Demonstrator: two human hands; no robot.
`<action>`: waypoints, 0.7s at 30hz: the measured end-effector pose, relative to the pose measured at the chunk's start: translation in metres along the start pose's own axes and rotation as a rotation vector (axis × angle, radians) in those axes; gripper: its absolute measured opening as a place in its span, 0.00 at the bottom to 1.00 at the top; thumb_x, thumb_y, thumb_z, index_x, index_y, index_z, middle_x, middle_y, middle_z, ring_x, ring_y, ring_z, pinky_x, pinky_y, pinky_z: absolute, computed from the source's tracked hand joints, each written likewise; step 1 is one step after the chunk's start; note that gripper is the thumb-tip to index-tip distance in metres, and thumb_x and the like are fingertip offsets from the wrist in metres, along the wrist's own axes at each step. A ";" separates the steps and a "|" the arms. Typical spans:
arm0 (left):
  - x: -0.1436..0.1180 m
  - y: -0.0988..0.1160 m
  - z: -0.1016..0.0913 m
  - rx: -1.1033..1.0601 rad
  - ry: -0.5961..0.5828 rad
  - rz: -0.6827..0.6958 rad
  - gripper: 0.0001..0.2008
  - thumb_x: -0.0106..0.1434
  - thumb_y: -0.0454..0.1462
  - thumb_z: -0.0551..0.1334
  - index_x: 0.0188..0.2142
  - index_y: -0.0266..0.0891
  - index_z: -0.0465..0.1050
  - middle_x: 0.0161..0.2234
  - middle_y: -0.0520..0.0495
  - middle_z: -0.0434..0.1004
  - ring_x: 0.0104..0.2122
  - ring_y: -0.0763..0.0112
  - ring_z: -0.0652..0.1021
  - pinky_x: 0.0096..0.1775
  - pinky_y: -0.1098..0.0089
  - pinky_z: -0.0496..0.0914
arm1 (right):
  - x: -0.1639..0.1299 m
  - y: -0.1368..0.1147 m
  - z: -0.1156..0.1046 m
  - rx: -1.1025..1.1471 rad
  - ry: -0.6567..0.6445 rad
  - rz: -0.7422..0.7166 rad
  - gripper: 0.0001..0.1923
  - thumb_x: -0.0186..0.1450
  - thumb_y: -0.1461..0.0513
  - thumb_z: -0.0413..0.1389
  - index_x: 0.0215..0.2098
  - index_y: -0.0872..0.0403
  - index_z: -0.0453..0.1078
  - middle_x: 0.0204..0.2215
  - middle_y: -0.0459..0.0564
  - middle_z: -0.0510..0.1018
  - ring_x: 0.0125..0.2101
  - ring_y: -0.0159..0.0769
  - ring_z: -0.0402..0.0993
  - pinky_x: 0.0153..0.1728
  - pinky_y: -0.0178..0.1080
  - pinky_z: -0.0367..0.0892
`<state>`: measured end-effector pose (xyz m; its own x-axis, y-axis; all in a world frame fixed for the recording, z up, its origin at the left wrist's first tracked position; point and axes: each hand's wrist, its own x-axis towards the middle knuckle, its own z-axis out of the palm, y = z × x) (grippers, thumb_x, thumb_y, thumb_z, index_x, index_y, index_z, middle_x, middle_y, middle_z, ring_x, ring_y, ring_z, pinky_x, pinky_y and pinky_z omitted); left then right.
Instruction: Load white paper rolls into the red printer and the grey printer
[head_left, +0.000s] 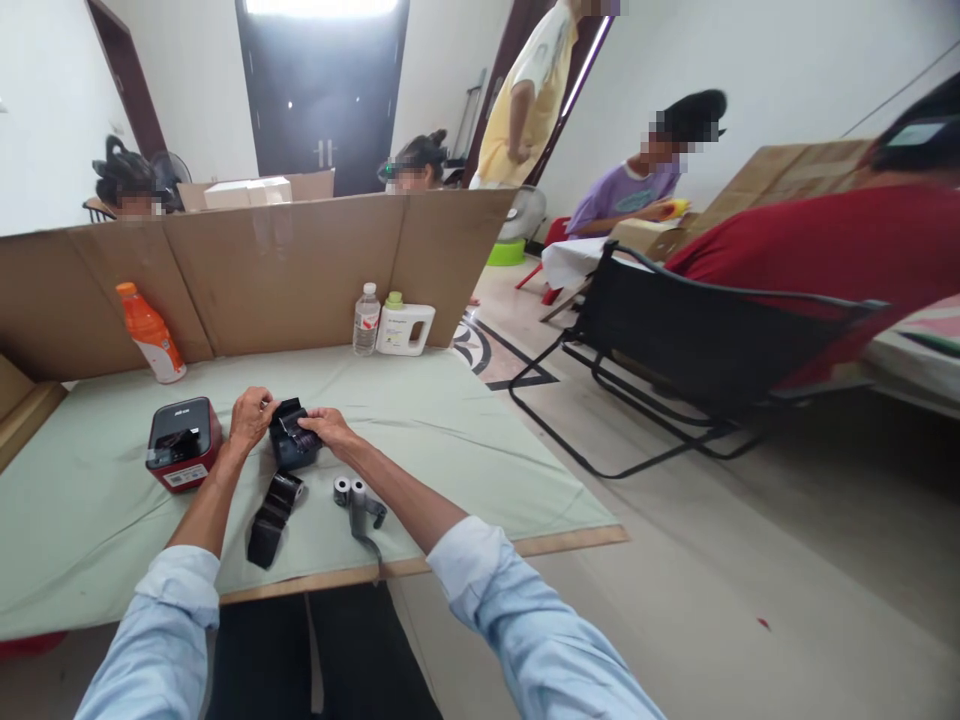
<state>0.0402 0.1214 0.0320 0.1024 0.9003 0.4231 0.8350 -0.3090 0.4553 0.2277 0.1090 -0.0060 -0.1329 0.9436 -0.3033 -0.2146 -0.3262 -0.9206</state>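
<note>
A small black printer (295, 448) stands on the cloth in front of me, its lid tilted up at the back. My left hand (253, 415) is at its upper left side, thumb and fingers pinched together by the lid. From the right, my right hand (328, 427) pinches the printer near its open top, where a shiny dark strip shows; fingertips are partly hidden. Closer to me lies a black label roll (274, 515), partly unwound. Beside it are small grey rolls (357, 490) with a loose tail hanging over the table edge. Left of my left hand sits a red and black box-shaped device (182, 445).
A cardboard screen (292, 265) borders the far side of the cloth-covered table (450, 420). Before it stand an orange bottle (152, 335), a clear bottle (366, 325) and a white jug (405, 328). A black folding chair (697, 320) is at right; several people are around.
</note>
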 end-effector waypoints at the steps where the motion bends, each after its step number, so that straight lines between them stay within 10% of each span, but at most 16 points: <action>1: -0.002 0.000 -0.001 -0.026 -0.011 0.025 0.05 0.62 0.38 0.63 0.30 0.41 0.72 0.35 0.45 0.78 0.36 0.63 0.77 0.45 0.64 0.71 | 0.000 0.000 0.001 -0.005 0.008 0.001 0.09 0.52 0.66 0.69 0.29 0.56 0.73 0.17 0.41 0.77 0.20 0.29 0.70 0.23 0.31 0.65; 21: -0.010 -0.023 0.008 -0.162 -0.243 0.092 0.14 0.61 0.36 0.61 0.40 0.40 0.86 0.59 0.40 0.76 0.59 0.56 0.77 0.60 0.57 0.73 | -0.007 -0.004 0.003 0.001 -0.072 0.017 0.11 0.58 0.60 0.68 0.26 0.56 0.71 0.17 0.42 0.74 0.18 0.27 0.67 0.21 0.30 0.63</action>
<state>0.0241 0.1217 0.0111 0.3164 0.9071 0.2775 0.7211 -0.4200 0.5510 0.2266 0.1034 0.0009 -0.2056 0.9314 -0.3004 -0.2128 -0.3421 -0.9152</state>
